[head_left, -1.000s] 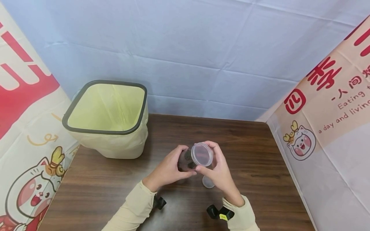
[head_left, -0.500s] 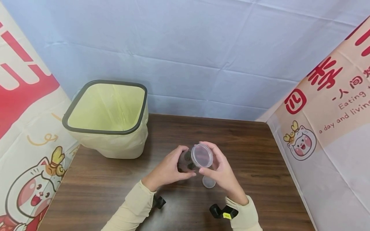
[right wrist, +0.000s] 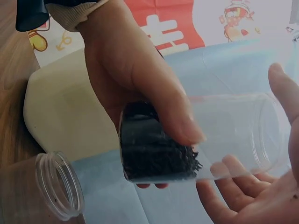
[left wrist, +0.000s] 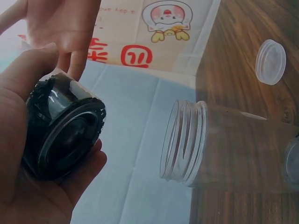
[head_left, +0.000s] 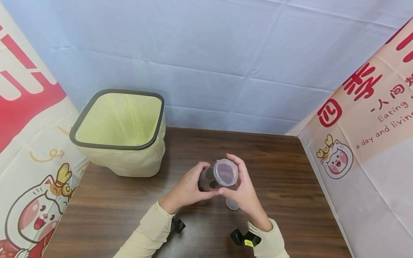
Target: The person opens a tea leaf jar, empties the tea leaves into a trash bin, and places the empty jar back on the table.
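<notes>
My left hand (head_left: 184,186) grips a clear plastic jar (right wrist: 156,151) by its bottom end, tilted on its side. Dark, leaf-like bits resembling loose tea lie inside, toward the base. A clear lid (head_left: 226,172) caps the other end, facing me. Around that lid my right hand (head_left: 245,195) is spread loosely, index finger raised, thumb low near the left thumb. The right wrist view shows its fingers partly beneath the jar and one fingertip apart from the lid. Below stands a second clear jar (left wrist: 247,149), uncapped and see-through, mostly hidden in the head view.
A loose clear lid (head_left: 232,203) lies on the dark wooden table (head_left: 284,215), partly behind my right hand. At the back left stands a lined bin (head_left: 142,163) with a dark rim. Printed cloths and a pale blue backdrop (head_left: 206,71) enclose the table.
My right hand has shifted round the lid: the thumb moved off it, then back low and left, and the index finger rose. The left hand and jar stay nearly still.
</notes>
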Available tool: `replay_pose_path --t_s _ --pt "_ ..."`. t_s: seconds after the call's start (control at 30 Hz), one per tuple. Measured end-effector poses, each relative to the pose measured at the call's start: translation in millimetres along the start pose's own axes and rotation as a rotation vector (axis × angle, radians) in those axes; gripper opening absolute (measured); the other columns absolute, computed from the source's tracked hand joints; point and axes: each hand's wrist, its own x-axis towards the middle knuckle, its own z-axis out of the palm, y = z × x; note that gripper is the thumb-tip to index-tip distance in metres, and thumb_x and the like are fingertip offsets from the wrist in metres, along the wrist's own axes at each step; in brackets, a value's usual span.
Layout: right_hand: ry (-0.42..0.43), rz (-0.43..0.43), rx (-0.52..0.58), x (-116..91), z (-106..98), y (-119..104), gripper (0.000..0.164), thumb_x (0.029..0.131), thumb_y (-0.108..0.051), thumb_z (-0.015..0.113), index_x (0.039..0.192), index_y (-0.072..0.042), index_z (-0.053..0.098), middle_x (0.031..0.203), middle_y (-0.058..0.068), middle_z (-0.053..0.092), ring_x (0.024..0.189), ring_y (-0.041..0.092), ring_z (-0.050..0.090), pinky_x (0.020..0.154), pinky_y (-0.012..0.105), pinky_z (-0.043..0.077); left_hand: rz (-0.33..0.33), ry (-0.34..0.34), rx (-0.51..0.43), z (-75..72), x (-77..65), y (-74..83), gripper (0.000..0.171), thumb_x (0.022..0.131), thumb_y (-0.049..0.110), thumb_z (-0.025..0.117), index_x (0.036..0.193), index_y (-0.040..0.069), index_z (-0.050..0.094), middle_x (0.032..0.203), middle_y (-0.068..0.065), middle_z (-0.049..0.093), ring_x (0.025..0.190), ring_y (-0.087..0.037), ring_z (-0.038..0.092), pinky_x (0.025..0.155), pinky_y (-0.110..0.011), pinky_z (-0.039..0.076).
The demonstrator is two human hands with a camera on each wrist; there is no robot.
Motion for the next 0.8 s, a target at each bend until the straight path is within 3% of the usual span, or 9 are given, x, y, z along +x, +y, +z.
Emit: replay_pose_path --t_s 0.3,0.8 --pt "0.064 0.020 0.023 0.0 6.2 0.4 0.071 0.076 -0.005 0.077 0.128 0.002 0.029 0.131 0.021 0.047 0.115 0.040 0.045 0.093 0.038 0.043 -0.004 0.007 0.003 -0.8 -0.4 0.1 0.071 0.069 0.042 0.080 0.124 0.013 0.044 0.113 0.006 0.053 0.101 -0.006 0.051 0.087 -0.029 0.045" --pt "0.044 -0.024 -0.019 1.5 3.1 -1.6 0.069 0.078 -0.010 0.076 0.132 0.002 0.034 0.131 0.019 0.044 0.116 0.034 0.046 0.095 0.035 0.041 0.001 0.003 -0.022 -3.3 -0.8 3.4 0.071 0.070 0.043 0.080 0.124 0.016 0.043 0.113 0.007 0.053 0.099 -0.006 0.052 0.086 -0.029 0.045"
